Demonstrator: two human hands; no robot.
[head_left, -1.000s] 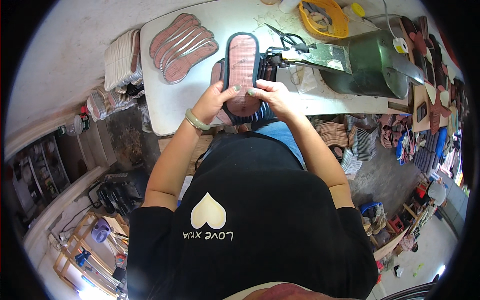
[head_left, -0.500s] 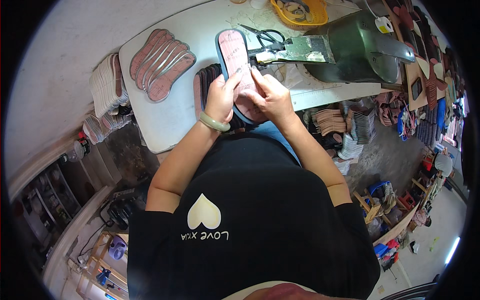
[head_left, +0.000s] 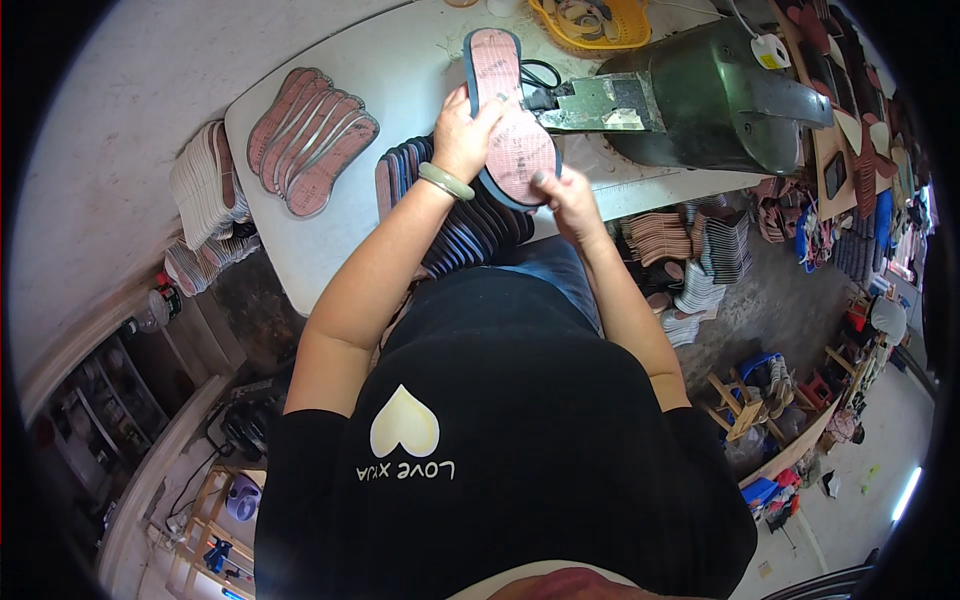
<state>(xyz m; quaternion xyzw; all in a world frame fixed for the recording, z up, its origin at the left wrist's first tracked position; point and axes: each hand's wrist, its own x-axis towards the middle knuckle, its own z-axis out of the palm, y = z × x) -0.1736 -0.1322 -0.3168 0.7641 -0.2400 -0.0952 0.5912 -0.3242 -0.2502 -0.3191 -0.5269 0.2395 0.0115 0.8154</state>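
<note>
A pink patterned shoe sole (head_left: 520,150) with a dark rim is held up over the table, beside the narrow arm of a green machine (head_left: 700,100). My left hand (head_left: 466,138), a pale bangle on its wrist, grips the sole's left edge around the middle. At the near end, my right hand (head_left: 572,205) pinches the right edge, thumb on the pink face; its fingers are partly hidden and slightly blurred. Below my left hand, a row of dark-edged soles (head_left: 470,240) leans together at the table's front edge. Black scissors (head_left: 542,74) are partly covered by the held sole.
Several pink soles (head_left: 330,165) are fanned out on the left of the white table (head_left: 345,245). At the back stands a yellow basket (head_left: 600,45) of small parts. More stacked soles (head_left: 655,240) are right of the table, others (head_left: 208,185) to its left.
Both hands have carried the sole up and slightly right, over the scissors. My right hand has shifted from its middle to its near end. More of the row of soles beneath shows.
</note>
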